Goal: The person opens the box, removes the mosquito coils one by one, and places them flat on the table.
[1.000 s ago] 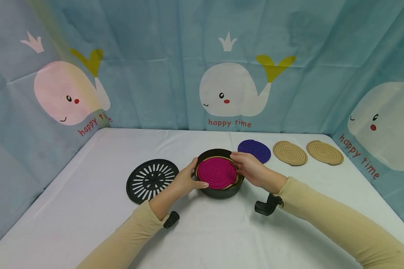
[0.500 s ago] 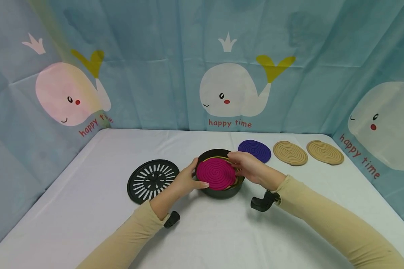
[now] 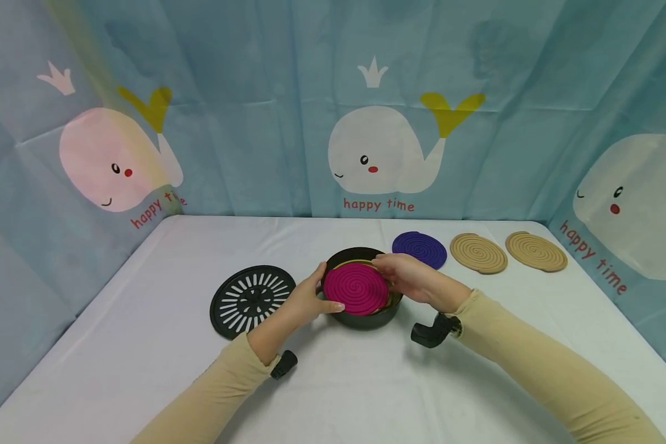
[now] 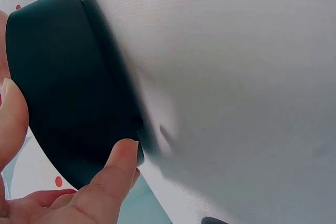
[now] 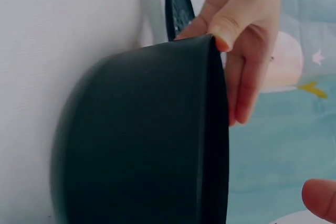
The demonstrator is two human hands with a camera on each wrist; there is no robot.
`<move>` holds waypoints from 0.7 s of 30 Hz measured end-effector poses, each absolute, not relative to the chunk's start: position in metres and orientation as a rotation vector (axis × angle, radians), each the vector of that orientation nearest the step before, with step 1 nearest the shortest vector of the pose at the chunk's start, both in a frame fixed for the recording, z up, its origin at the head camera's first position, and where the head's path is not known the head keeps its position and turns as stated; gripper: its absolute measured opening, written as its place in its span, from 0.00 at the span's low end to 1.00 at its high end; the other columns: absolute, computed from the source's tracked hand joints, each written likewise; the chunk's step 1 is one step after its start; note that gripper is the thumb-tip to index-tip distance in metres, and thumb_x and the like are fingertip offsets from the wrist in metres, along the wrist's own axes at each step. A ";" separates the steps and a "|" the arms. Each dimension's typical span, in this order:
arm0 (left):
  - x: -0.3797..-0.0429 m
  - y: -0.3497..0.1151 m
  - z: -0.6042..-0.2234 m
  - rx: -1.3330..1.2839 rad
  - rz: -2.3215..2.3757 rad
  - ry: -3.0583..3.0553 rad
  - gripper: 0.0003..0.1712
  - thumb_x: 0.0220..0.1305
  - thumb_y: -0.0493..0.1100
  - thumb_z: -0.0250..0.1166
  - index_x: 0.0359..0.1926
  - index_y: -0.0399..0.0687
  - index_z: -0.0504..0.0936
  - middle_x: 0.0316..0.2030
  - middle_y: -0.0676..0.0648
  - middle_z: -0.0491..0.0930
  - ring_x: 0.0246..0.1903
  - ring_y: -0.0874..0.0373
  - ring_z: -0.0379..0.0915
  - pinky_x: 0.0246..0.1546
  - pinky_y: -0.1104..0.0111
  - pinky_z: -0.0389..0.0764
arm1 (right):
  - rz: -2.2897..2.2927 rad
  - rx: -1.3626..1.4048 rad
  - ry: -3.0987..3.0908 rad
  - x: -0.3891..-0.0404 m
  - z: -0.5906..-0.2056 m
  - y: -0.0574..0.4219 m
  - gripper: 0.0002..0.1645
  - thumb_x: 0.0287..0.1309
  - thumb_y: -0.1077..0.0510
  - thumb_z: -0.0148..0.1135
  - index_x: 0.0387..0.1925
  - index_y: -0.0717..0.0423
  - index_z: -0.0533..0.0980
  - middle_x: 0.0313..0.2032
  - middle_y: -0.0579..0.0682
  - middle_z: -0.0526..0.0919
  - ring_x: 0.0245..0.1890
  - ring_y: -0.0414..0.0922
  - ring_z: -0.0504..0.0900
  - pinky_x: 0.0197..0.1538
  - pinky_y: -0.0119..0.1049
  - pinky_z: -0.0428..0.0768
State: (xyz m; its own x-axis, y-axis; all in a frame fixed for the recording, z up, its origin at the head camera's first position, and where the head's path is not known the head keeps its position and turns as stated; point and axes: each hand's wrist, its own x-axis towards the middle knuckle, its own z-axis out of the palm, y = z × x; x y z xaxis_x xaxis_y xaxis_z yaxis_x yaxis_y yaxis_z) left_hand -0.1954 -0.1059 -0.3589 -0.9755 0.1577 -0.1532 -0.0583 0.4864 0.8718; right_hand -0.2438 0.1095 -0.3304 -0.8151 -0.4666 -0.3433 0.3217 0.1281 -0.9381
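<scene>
A dark round container (image 3: 361,321) stands mid-table in the head view, holding spiral-coil coasters. On top, the magenta coaster (image 3: 356,287) lies tilted, with a yellowish edge showing beneath. My left hand (image 3: 305,297) grips the container's left side, its thumb at the front rim. The left wrist view shows that hand (image 4: 79,198) with fingertips against the dark outer wall. My right hand (image 3: 413,277) reaches over the right rim, with curled fingers at the coaster's right edge; its fingertips are partly hidden. Only one fingertip (image 5: 320,198) of it shows in the right wrist view.
A black slotted disc (image 3: 250,302) lies left of the container, partly behind my left hand. Toward the back right lie a purple coaster (image 3: 420,250) and two tan ones, the nearer tan coaster (image 3: 478,253) in the middle. A blue whale-print curtain (image 3: 288,135) borders the white table.
My right hand has shifted slightly left over the rim, its fingers further over the coasters. The magenta coaster has slid a little left. The left hand keeps its grip on the container.
</scene>
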 end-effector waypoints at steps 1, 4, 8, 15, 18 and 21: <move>-0.195 -0.106 -0.359 0.087 1.489 2.520 0.56 0.54 0.36 0.74 0.76 0.40 0.48 0.73 0.39 0.52 0.70 0.41 0.52 0.64 0.50 0.64 | -1.740 -0.137 1.829 -0.244 -0.329 0.110 0.32 0.73 0.59 0.39 0.70 0.71 0.47 0.71 0.67 0.50 0.73 0.61 0.43 0.71 0.57 0.49; -0.195 -0.106 -0.359 0.087 1.488 2.517 0.56 0.54 0.36 0.74 0.76 0.40 0.47 0.73 0.39 0.52 0.70 0.41 0.53 0.62 0.50 0.68 | -1.721 -0.127 1.834 -0.243 -0.325 0.111 0.35 0.72 0.58 0.39 0.72 0.72 0.44 0.72 0.69 0.43 0.73 0.63 0.42 0.71 0.59 0.49; -0.195 -0.106 -0.359 0.085 1.489 2.513 0.56 0.54 0.35 0.74 0.76 0.41 0.47 0.73 0.39 0.52 0.70 0.41 0.54 0.60 0.51 0.70 | -1.718 -0.103 1.831 -0.243 -0.320 0.115 0.35 0.71 0.58 0.40 0.71 0.72 0.46 0.72 0.71 0.44 0.71 0.64 0.47 0.69 0.58 0.55; -0.195 -0.106 -0.359 0.081 1.486 2.519 0.56 0.54 0.35 0.74 0.76 0.41 0.48 0.73 0.38 0.52 0.70 0.41 0.52 0.63 0.50 0.66 | -1.765 -0.071 1.825 -0.244 -0.313 0.121 0.38 0.71 0.58 0.41 0.73 0.72 0.40 0.72 0.73 0.39 0.71 0.63 0.48 0.69 0.60 0.55; -0.195 -0.106 -0.359 0.074 1.477 2.527 0.56 0.54 0.35 0.74 0.76 0.42 0.48 0.73 0.37 0.53 0.70 0.41 0.51 0.62 0.50 0.68 | -1.785 -0.052 1.820 -0.248 -0.314 0.122 0.37 0.72 0.58 0.41 0.73 0.72 0.42 0.72 0.72 0.46 0.72 0.61 0.50 0.69 0.59 0.54; -0.194 -0.105 -0.359 0.077 1.478 2.524 0.56 0.54 0.35 0.74 0.76 0.41 0.48 0.73 0.37 0.52 0.70 0.40 0.52 0.58 0.50 0.72 | -1.798 -0.034 1.836 -0.250 -0.316 0.123 0.35 0.71 0.59 0.43 0.72 0.72 0.48 0.69 0.70 0.57 0.65 0.56 0.62 0.69 0.55 0.57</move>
